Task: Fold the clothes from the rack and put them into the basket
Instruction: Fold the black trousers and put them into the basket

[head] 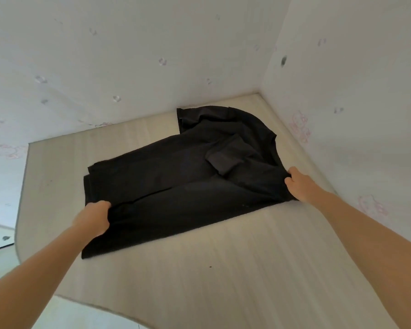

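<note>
Left hand (94, 218) has fingers curled round the near-left edge of the shirt (176, 186), bunching the cloth; right hand (299, 185) pinches the near-right edge by the shoulder area, fingers closed on fabric. The shirt lies on the table (223, 269), black, partly folded, one sleeve flapped over the middle. Risk, as I judge it: hands pull unevenly and the fold skews, or that loose sleeve slides out and the far collar end drags (thin, limp cloth, slips easily on the smooth top). The left corner lies near the table's rounded edge, so it may droop off. Walls (342, 91) close in behind and on the right, patterned with faint pink prints; little room to spread there. No basket or rack in view.
</note>
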A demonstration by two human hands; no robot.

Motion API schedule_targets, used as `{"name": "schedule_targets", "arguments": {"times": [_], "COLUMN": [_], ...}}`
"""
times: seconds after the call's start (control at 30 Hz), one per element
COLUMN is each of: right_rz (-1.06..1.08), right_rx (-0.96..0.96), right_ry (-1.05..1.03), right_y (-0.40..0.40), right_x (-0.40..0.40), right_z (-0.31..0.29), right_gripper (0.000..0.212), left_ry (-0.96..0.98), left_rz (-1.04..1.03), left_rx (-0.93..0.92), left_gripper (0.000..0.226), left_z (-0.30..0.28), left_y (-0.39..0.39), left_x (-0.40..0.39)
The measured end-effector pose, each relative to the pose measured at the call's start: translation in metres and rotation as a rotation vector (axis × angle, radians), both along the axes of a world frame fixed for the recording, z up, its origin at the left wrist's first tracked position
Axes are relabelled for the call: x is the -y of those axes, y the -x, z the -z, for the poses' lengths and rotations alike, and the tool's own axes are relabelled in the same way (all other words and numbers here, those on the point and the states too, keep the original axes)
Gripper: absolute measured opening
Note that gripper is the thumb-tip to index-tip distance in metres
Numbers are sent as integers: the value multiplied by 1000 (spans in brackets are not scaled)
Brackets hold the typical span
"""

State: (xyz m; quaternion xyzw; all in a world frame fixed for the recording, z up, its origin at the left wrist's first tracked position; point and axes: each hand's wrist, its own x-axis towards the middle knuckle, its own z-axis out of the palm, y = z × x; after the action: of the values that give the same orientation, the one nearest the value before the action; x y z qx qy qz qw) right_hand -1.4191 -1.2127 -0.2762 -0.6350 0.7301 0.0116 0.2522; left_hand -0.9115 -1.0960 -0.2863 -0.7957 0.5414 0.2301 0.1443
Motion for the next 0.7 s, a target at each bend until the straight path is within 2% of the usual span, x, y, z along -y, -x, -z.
{"name": "schedule_targets", "arguments": {"times": [0.1,0.23,0.33,0.37,0.43,0.53,0.6,0.7], "right_rz": [-15,21,29,65,160,122,104,70], "right_rx": [-99,-325,-400,-349,-167,24,67,-3], "right_ry": [-168,-650,-869,-862,-682,-474,-430,-360], "right_y": [16,33,40,41,37,21,10,2], "right_x": [-25,-62,-80,-83,-82,-73,-72,-77], "right_z": [-11,-28,-37,-38,-30,-12,-2,9], "right_gripper": [12,36,28,23,14,23,26,40], "left_ry": [44,4,83,138,240,359,361,322], "left_rz": [-114,-255,-287,-257,-94,156,234,285], "left_rx": [-8,-116,-87,-25,133,228,260,189], "left_gripper": [28,21,30,39,58,71,73,70], "left_z": [-2,3,5,5,9,15,19,23], "left_y": [-11,-18,-17,-14,-4,18,29,39], "left_x": [0,-11,-23,-29,-36,-38,-38,-39]}}
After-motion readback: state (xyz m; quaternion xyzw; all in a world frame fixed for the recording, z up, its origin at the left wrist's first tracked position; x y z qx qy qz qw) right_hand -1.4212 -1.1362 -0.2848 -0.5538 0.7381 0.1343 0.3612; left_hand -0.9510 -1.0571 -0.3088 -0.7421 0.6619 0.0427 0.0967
